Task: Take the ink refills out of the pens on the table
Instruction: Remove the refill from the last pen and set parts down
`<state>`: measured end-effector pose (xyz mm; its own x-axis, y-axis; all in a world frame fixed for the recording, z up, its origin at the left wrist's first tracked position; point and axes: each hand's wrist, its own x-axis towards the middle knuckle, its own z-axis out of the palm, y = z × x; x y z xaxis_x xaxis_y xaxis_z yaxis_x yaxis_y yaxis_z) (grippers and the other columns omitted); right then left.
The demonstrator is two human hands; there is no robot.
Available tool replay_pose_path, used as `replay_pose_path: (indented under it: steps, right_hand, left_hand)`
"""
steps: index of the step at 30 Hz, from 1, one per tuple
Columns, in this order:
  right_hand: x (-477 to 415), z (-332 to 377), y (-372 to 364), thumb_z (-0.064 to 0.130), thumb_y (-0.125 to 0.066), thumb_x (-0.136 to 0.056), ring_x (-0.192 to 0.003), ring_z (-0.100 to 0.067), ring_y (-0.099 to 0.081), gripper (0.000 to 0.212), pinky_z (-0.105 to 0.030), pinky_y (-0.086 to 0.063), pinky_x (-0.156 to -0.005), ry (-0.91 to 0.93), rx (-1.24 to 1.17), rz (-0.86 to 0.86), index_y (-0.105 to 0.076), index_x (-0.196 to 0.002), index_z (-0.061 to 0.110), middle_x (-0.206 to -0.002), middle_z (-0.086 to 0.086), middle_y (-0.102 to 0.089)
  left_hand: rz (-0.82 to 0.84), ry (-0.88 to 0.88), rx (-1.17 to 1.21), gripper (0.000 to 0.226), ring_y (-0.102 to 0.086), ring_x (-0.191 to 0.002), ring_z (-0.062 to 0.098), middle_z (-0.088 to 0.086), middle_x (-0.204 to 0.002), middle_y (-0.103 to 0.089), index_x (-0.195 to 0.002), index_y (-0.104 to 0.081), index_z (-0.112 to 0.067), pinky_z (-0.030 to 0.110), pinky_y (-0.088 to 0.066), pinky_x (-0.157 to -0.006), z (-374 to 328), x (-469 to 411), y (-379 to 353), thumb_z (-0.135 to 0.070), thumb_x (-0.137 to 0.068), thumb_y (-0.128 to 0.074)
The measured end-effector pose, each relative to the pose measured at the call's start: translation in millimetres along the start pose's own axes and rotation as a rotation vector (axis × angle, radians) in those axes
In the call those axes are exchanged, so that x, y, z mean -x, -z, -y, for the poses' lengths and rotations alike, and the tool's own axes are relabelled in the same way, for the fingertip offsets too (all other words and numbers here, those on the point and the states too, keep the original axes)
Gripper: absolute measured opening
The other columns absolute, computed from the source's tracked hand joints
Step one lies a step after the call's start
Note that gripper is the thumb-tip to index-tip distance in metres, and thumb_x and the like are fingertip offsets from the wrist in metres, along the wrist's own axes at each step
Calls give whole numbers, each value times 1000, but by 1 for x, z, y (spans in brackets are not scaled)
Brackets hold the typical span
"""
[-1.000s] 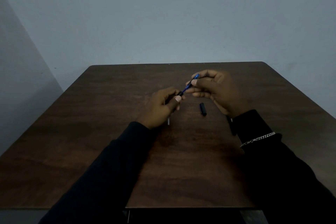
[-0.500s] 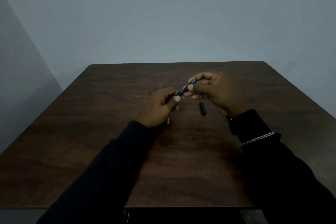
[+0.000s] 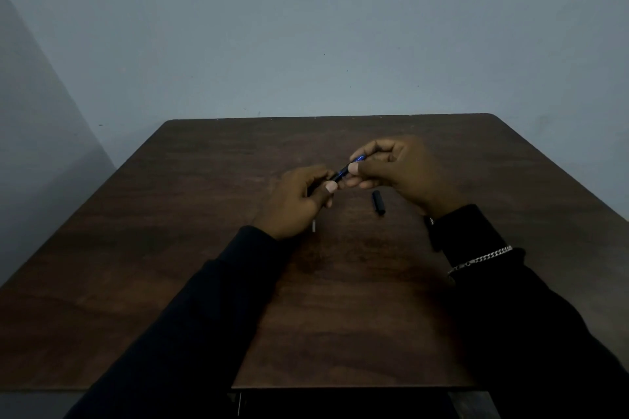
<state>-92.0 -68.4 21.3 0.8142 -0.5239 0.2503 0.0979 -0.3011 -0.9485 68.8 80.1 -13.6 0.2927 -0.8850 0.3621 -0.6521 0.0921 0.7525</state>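
Both hands are raised a little above the middle of a dark wooden surface [image 3: 190, 221], and they meet over a slim pen [image 3: 343, 172] that slants up from lower left to upper right. The left hand [image 3: 297, 202] has its fingers curled round the lower, dark end of the pen, with the thumb laid along the top and its nail showing pale. The right hand [image 3: 406, 170] pinches the upper end between thumb and fingertips; a short stretch of shiny blue barrel shows there, just past the thumb. Only the short part of the pen between the two hands is in sight, and whether its parts are loosened or apart cannot be made out in the dim light. A small black cap [image 3: 378, 202] lies flat on the surface just below the right hand, near it but not touching. A thin pale sliver [image 3: 313, 225] shows on the surface at the heel of the left hand; what it is cannot be told. Both arms wear dark sleeves, and a silver chain bracelet [image 3: 480, 259] sits over the right sleeve. A plain grey-blue wall [image 3: 306, 27] stands behind the far edge of the surface.
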Motion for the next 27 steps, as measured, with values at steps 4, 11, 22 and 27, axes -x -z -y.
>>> replay_pose_path:
  steps: [4, 11, 22, 27]
  right_hand:
    - [-1, -4, -4, 19, -74, -95, -65, -20, -76, 26, -26, -60, -57, 24, 171, -55, -71, -82, -3, -75, -11, -79]
    - [1, -1, -5, 63, -64, -89, -56, -18, -71, 65, -28, -58, -53, 88, 479, -141, -71, -72, 1, -62, -7, -71]
    - [0, -4, -3, 24, -78, -91, -62, -14, -75, 10, -28, -61, -61, 139, 408, -11, -77, -88, 15, -71, 0, -77]
    - [2, -1, -4, 61, -64, -91, -45, -17, -64, 57, -34, -53, -49, 200, 596, -46, -69, -61, 13, -54, -4, -67]
  left_hand:
    - [24, -31, -54, 17, -65, -75, 14, -1, -78, -69, -100, -72, -14, 36, -52, -72, 0, -1, -2, -14, -106, -56]
    - [5, -16, -20, 19, -67, -77, 16, -2, -79, -70, -103, -74, -16, 41, -54, -76, 0, 0, -1, -20, -106, -56]
    - [16, -48, -77, 19, -66, -75, 20, 3, -78, -70, -100, -73, -6, 45, -54, -74, -3, 1, 1, -13, -104, -56]
    - [21, -55, -92, 19, -69, -76, 18, 2, -82, -73, -108, -76, -12, 45, -58, -75, -4, 2, -1, -15, -105, -58]
